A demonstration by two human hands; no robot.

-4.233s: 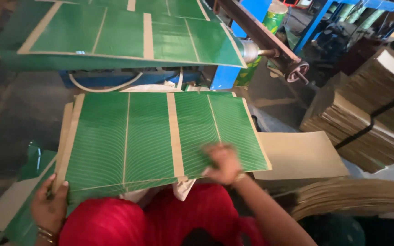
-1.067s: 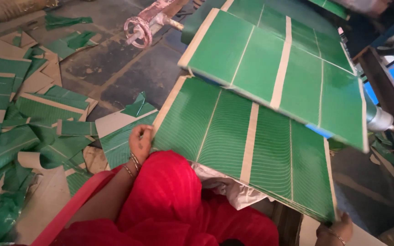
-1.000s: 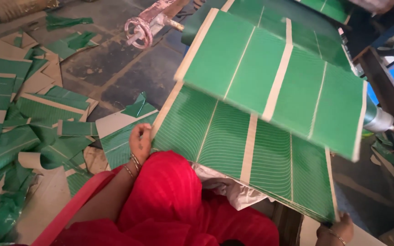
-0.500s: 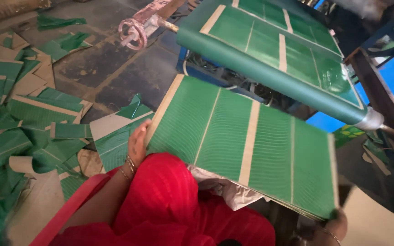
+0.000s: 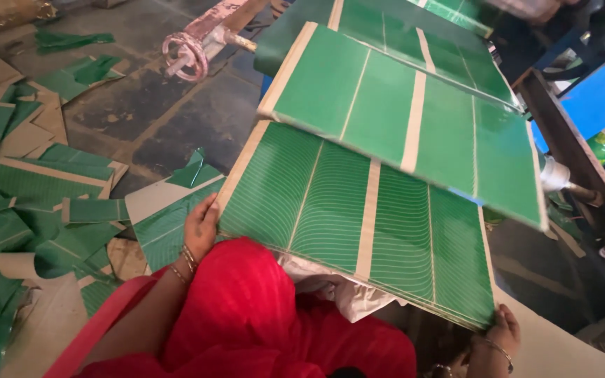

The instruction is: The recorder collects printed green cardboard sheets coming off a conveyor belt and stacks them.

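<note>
A: Hands?
B: Left hand [image 5: 199,227] grips near-left edge of the green ribbed sheet [image 5: 358,220], fingers curled on it. Right hand [image 5: 496,337] pinches its near-right corner.
A: Sheet's where?
B: Held flat over the red cloth [image 5: 246,315] at the lap. Just beyond, a plain green sheet [image 5: 407,115] overlaps its far edge. Scraps [image 5: 36,182] litter the floor [image 5: 162,119], left.

Soft, even daylight fills the scene, brightest toward the upper right, with no hard shadows. The upper green sheet [image 5: 414,119] is smooth with slight motion blur, while the ribbed lower sheet [image 5: 358,217] stays sharp. The red cloth [image 5: 246,315] is strongly saturated, and the floor [image 5: 148,119] looks dim and grey.
</note>
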